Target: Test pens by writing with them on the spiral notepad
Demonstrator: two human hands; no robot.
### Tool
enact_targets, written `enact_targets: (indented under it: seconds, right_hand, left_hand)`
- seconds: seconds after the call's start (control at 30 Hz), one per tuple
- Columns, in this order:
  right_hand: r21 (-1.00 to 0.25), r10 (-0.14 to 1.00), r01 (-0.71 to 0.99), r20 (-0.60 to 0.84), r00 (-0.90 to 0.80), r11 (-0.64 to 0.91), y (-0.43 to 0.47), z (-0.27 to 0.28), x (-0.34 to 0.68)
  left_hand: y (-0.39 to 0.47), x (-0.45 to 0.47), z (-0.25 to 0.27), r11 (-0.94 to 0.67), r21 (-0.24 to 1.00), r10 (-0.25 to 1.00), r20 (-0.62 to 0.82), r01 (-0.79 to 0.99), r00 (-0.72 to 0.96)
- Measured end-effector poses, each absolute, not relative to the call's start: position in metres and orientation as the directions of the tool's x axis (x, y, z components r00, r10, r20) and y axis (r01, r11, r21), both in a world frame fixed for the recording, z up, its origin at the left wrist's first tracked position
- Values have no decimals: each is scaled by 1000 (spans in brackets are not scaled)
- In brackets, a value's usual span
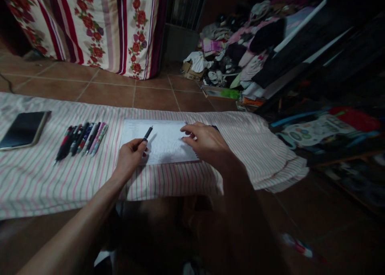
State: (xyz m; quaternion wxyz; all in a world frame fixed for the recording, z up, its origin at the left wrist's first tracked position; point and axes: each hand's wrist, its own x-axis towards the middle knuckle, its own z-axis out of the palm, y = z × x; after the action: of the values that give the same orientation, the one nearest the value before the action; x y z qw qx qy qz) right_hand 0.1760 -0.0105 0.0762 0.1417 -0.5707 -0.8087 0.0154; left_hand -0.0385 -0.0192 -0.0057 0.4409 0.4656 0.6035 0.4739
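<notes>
Left hand [130,156] pinches a pen [147,133] over the notebook's [165,140] left end; pen sticks out past the fingertips. Right hand [207,142] is loose, fingers parted, at the notebook's right end. Notebook lies near worktop's [246,146] near edge.

I see slender, bare forearms [87,212], and a bare left hand [131,154] and right hand [208,142]; deep shadow hides what is worn below.

There is one phone [24,129], one notebook [168,142] and at least seven pens [80,139].
</notes>
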Motion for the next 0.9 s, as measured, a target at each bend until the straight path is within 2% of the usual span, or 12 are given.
enact_targets:
  seconds: [0.1,0.23,0.4,0.53,0.9]
  right_hand:
    - [-249,967,951,219,-126,180,12,51,189]
    - [-340,945,920,315,-86,196,29,11,203]
    - [-377,940,887,305,-156,269,36,-13,209]
    - [-383,931,871,311,-191,307,42,-23,207]
    - [-330,944,904,271,-186,273,50,-33,208]
  left_hand:
    - [-22,-35,-7,140,979,985,-122,151,-122]
    - [-21,-32,-10,152,973,988,-144,174,-58]
    - [-18,-28,-12,156,945,988,-147,286,-54]
    - [-17,-24,-11,146,945,989,-138,294,-46]
    - [-14,-19,-16,120,953,993,-113,279,-42]
